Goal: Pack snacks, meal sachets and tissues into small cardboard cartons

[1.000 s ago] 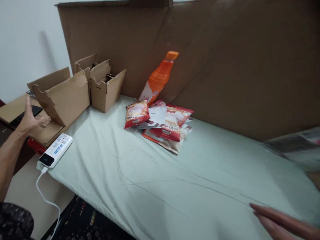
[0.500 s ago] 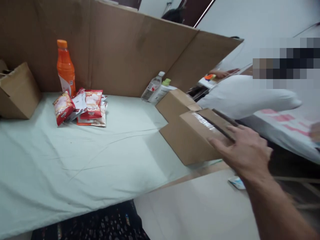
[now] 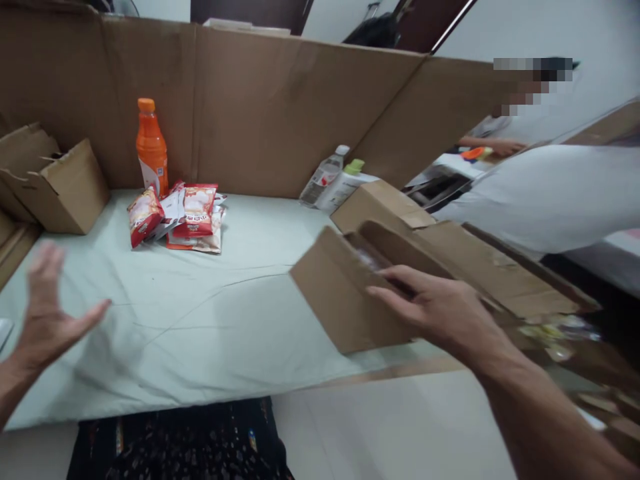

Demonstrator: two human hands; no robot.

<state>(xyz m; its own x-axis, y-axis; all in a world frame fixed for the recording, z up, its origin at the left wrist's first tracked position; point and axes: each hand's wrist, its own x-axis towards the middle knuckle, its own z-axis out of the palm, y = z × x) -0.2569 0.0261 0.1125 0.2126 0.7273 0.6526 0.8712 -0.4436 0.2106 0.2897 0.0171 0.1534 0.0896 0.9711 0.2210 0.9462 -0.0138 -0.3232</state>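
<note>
My right hand (image 3: pixel 445 310) grips the upper edge of a small cardboard box (image 3: pixel 340 300), thumb on the near side and fingers reaching over the top. The box is tilted on the right part of the covered table, and its inside is mostly hidden. My left hand (image 3: pixel 50 323) hovers over the left part of the table, slightly blurred, its thumb and fingers apart with nothing between them. Between the hands, farther back, red and white snack packets (image 3: pixel 197 210) lie in a pile before an orange drink bottle (image 3: pixel 151 150).
A tall cardboard panel (image 3: pixel 260 113) stands along the table's back. Another cardboard box (image 3: pixel 75 190) is at the left. A clear bottle (image 3: pixel 325 177) and a white bottle with a green cap (image 3: pixel 345 183) lean near a further box (image 3: pixel 383 207). People are at the right.
My left hand has come into view at the left. The box under my right hand has tipped and shifted left, with my fingers now over its edge. The view has turned slightly.
</note>
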